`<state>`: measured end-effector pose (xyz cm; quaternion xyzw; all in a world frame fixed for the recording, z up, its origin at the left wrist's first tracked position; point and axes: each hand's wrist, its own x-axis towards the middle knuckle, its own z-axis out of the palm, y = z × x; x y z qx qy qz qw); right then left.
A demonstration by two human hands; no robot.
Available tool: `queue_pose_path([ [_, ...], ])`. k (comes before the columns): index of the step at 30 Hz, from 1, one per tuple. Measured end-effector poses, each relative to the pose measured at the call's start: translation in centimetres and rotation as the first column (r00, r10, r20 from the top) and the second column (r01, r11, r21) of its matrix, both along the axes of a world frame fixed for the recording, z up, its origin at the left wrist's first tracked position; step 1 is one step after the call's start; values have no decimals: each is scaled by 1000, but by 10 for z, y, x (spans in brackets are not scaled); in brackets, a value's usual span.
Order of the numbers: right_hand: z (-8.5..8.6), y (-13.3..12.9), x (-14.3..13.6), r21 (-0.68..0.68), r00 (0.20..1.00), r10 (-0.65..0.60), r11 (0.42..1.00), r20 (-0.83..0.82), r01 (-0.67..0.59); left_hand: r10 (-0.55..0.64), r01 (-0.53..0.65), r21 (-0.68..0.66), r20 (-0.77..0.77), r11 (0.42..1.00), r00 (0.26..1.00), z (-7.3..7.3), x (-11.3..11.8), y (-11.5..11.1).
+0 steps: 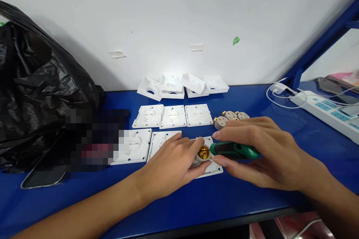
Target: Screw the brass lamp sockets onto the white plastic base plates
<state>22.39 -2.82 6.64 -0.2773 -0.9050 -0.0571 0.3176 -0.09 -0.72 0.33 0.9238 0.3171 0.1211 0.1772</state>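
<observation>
My right hand (pixel 269 153) grips a green and black screwdriver (pixel 232 150), its front end pointing left into a round lamp socket (pixel 203 152) with brass-coloured metal inside. Thumb and fingers of my left hand (pixel 179 157) are closed around that socket and press it onto a square white plate (pixel 213 169). The screwdriver's tip is too small to make out. Just beyond my right hand sits a cluster of loose round sockets (pixel 230 115) with brass tabs. More white plates (pixel 172 115) lie in two rows, one partly under my left hand.
White square box covers (pixel 172 84) are piled against the wall. At left are a black plastic bag (pixel 42 89), a dark phone (pixel 45 171) and a blurred-out patch. A power strip (pixel 328 112) with white cables lies at right on the blue table (pixel 157 216).
</observation>
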Motion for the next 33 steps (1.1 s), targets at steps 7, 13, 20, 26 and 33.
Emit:
queue_pose_path([
  [7,0,-1,0,17,1000,3,1000,9,-3,-3,2,47,20,999,1000,-1,-1,1],
  [13,1,-1,0,23,1000,8,1000,25,-9,-4,2,79,25,997,1000,-1,0,1],
  [20,1,-1,0,24,999,18,1000,27,-19,-18,14,101,38,995,999,-2,1,2],
  [26,1,0,0,18,999,29,999,21,-29,-16,12,85,39,996,999,0,1,1],
  [33,1,0,1,14,999,32,999,21,-33,-3,1,71,25,997,1000,-1,0,2],
])
